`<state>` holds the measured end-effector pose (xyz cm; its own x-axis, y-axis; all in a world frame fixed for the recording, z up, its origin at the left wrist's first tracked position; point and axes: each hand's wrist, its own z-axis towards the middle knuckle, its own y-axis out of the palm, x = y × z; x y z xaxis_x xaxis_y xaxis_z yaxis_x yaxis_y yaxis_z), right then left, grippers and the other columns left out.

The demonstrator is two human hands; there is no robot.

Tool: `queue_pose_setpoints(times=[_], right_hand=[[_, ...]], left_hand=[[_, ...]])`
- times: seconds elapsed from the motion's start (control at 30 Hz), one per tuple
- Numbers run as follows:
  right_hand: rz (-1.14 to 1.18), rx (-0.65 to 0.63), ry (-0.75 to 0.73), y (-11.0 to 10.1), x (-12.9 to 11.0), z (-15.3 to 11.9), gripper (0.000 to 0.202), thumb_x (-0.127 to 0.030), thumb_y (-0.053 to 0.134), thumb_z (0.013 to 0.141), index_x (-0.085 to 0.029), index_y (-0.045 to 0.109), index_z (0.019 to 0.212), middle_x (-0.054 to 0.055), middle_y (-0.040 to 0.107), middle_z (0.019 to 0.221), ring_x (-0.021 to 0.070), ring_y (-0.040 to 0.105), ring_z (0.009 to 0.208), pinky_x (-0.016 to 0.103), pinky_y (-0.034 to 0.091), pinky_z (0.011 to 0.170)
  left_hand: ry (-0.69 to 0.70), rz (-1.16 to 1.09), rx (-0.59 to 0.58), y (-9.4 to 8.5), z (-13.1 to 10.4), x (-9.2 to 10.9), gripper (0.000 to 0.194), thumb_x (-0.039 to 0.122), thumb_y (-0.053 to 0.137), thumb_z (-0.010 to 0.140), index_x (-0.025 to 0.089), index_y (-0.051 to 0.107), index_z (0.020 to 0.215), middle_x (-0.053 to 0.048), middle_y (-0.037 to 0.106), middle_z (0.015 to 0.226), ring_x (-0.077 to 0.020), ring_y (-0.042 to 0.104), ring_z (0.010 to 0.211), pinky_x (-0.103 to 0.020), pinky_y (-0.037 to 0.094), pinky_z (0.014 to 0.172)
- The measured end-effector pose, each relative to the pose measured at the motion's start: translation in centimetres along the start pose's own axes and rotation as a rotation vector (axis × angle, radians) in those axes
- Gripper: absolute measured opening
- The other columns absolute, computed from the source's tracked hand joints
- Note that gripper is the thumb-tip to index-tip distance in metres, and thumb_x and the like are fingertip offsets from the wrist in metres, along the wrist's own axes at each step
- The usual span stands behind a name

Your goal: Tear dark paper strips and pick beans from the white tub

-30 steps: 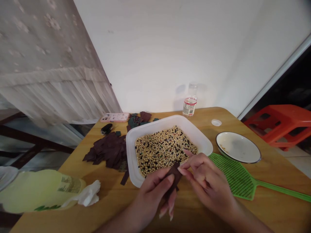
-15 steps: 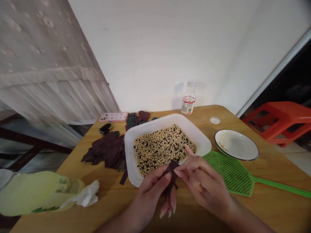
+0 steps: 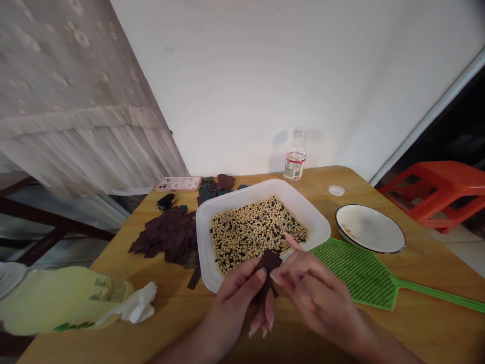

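Note:
Near the table's front edge, my left hand [image 3: 239,293] pinches a dark brown fabric piece [image 3: 270,261] between thumb and fingers. My right hand [image 3: 316,288] is just to its right, thumb and fingers pressed together at the fabric's edge, one finger raised; whatever is in this pinch is too small to make out. Behind both hands a white tub [image 3: 320,222] holds many small beige and dark beads [image 3: 253,227]. Left of the tub lies a heap of dark brown fabric pieces [image 3: 168,235], with green pieces [image 3: 208,189] behind it.
A white plate [image 3: 371,227] and green fly swatter [image 3: 352,270] lie right. A clear bottle [image 3: 294,164] and cap [image 3: 336,190] stand behind. At left are a phone [image 3: 179,184], a black object [image 3: 165,201], a large yellowish bottle [image 3: 64,298] and tissue [image 3: 140,303]. An orange stool [image 3: 443,187] is beyond.
My right hand has shifted slightly left and down along the fabric's edge. My left hand still grips the piece. The whole view has shifted slightly.

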<state>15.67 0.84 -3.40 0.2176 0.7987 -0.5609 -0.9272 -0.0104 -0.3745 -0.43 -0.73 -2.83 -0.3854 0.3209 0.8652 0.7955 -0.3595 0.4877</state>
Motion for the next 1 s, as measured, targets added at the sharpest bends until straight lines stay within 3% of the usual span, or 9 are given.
queue_pose_setpoints(times=[0.33,0.57,0.8,1.0], right_hand=[[-0.096,-0.012,-0.056,-0.03,-0.02,0.17,0.027,0.002,0.053,0.077,-0.021,0.042,0.067,-0.004,0.052,0.077,0.0090,0.058,0.071,0.050,0.043,0.102],[-0.155,0.067,-0.054,-0.37,0.04,0.71,0.029,0.002,0.051,0.077,-0.021,0.039,0.064,-0.002,0.055,0.076,0.0098,0.061,0.065,0.051,0.047,0.096],[-0.165,0.103,-0.038,-0.50,0.14,0.81,0.028,0.001,0.051,0.076,-0.022,0.041,0.065,-0.001,0.058,0.075,0.0118,0.061,0.065,0.050,0.047,0.096],[-0.080,-0.005,-0.011,-0.55,0.36,0.13,0.029,0.002,0.049,0.078,-0.022,0.042,0.062,-0.005,0.056,0.073,0.0095,0.059,0.065,0.049,0.042,0.102]], left_hand=[[-0.039,0.003,0.001,0.06,0.04,0.06,0.021,0.035,0.049,0.089,0.015,0.055,0.087,0.004,0.057,0.048,-0.0017,0.034,0.029,-0.011,0.026,0.030],[-0.103,-0.117,-0.075,-0.01,-0.28,0.68,0.026,0.035,0.063,0.080,0.016,0.058,0.095,0.002,0.060,0.062,-0.0032,0.042,0.040,-0.018,0.046,0.046],[-0.041,0.027,-0.090,-0.07,-0.07,0.90,0.033,0.038,0.058,0.084,0.016,0.060,0.109,-0.003,0.067,0.066,-0.0047,0.047,0.042,-0.017,0.041,0.045],[-0.043,0.103,-0.052,0.07,0.26,0.68,0.032,0.043,0.055,0.085,0.014,0.067,0.086,-0.003,0.066,0.058,-0.0052,0.050,0.039,-0.015,0.036,0.040]])
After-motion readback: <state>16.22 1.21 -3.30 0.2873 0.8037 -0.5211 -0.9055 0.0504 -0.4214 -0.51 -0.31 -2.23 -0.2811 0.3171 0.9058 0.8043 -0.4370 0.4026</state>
